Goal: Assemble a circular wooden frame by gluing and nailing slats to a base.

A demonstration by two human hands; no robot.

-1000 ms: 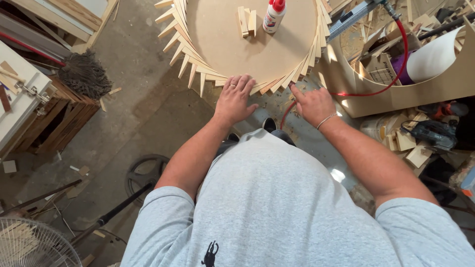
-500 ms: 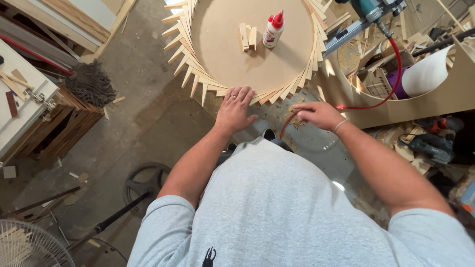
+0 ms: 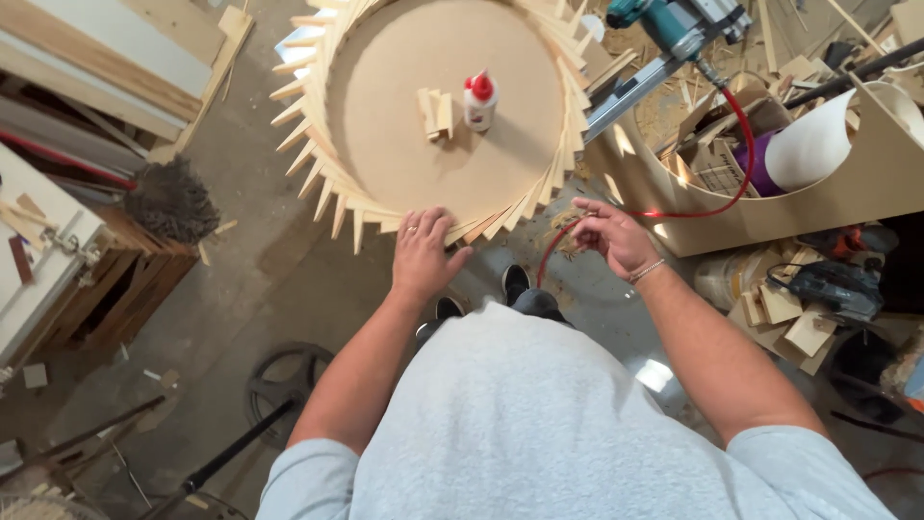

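Note:
A round wooden disc (image 3: 414,144) lies below me, ringed with thin wood strips (image 3: 318,178) that fan out like spokes. My left hand (image 3: 423,252) rests flat on the strips at the near rim, fingers apart. Just off the rim to the right, my right hand (image 3: 611,236) has its fingers curled around a red air hose (image 3: 739,154). The hose runs up to a teal nail gun (image 3: 674,21) at the disc's far right edge. On the disc stand a white glue bottle with a red cap (image 3: 479,99) and a small pile of wood pieces (image 3: 436,113).
A curved wooden bin (image 3: 847,197) with scraps and a white roll sits to the right, and a power tool (image 3: 837,284) lies on offcuts below it. At left are a wooden crate (image 3: 135,279), a brush head (image 3: 173,197) and stacked boards (image 3: 106,58). My shoes (image 3: 517,281) stand by the disc.
My right hand has come off the disc's rim, moved right and closed its fingers at the red hose. The left hand has stayed on the near strips.

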